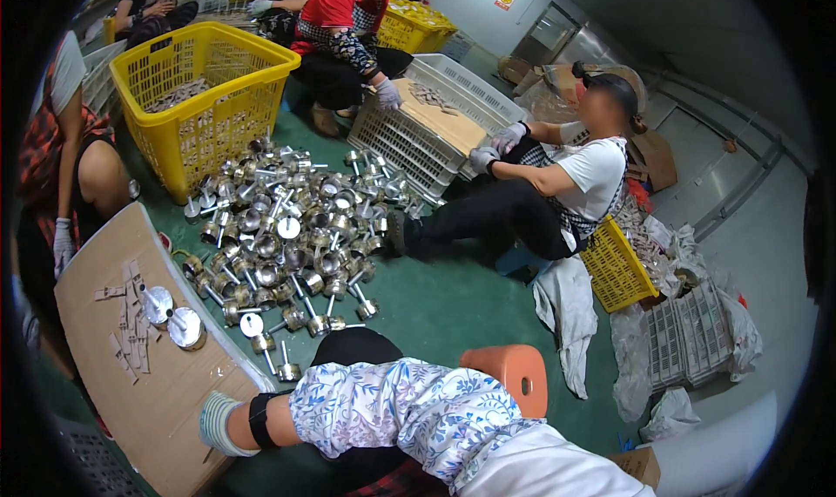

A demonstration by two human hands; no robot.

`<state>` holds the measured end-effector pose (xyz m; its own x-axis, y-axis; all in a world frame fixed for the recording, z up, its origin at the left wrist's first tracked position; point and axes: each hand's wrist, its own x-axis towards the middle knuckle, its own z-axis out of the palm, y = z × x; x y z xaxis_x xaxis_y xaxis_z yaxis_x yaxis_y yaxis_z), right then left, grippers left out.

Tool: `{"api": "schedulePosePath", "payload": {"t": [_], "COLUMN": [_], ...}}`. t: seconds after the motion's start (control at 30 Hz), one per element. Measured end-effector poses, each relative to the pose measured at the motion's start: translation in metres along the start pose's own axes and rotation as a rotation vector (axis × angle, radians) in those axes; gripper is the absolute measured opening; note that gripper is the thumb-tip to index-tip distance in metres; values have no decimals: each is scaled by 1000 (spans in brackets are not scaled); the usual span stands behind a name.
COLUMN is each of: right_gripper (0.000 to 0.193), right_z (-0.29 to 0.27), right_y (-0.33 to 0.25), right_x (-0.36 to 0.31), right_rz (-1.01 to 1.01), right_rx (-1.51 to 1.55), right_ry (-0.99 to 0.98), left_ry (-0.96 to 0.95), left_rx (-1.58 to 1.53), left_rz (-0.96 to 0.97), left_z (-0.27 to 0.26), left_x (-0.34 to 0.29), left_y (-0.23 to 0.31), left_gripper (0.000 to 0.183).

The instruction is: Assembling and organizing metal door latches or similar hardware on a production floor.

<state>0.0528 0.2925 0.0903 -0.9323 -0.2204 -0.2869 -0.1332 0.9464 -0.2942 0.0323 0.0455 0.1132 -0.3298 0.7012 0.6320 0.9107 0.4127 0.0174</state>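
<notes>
My right arm, in a blue-and-white floral sleeve with a black band at the wrist, reaches in from the lower right. My right hand (224,424), in a striped glove, is over the near edge of a cardboard-covered board (187,414). Only the glove's cuff end shows; the fingers are hidden. Two round metal pieces with stems (185,328) stand on the board beyond the hand. Beside them lie several flat, pale strips (132,318). My left hand is out of view.
A large heap of stemmed metal cups (287,227) covers the green floor ahead. Behind it stand a yellow basket (205,57) and a grey crate (409,140) topped with cardboard. Co-workers sit around the heap. An orange stool (514,371) is by my arm.
</notes>
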Motion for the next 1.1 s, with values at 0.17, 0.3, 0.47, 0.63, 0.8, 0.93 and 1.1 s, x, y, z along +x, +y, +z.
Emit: {"api": "schedulePosePath", "payload": {"t": [0.17, 0.3, 0.47, 0.63, 0.8, 0.93, 1.1], "right_gripper": [20, 21, 23, 24, 24, 25, 26], "right_z": [6, 5, -1, -9, -10, -6, -15], "right_y": [-1, -2, -3, -6, -8, -6, -10], "right_x": [6, 12, 13, 9, 8, 15, 9], "right_rz": [-9, -16, 4, 15, 20, 4, 3], "right_rx": [-10, -10, -19, -24, -28, -17, -37], "right_ry": [41, -29, -100, -104, -96, -120, -121], "left_ry": [46, -43, -71, -82, -92, -99, -110], "left_rx": [67, -12, 99, 72, 54, 47, 45], "left_rz": [47, -98, -61, -81, -96, -100, -109], "left_z": [6, 13, 6, 9, 11, 12, 13], "left_x": [-11, -24, -7, -15, -18, -19, -22], "left_y": [-7, -9, -6, -9, -10, -10, -10], "left_gripper": [22, 23, 34, 34, 34, 34, 34]}}
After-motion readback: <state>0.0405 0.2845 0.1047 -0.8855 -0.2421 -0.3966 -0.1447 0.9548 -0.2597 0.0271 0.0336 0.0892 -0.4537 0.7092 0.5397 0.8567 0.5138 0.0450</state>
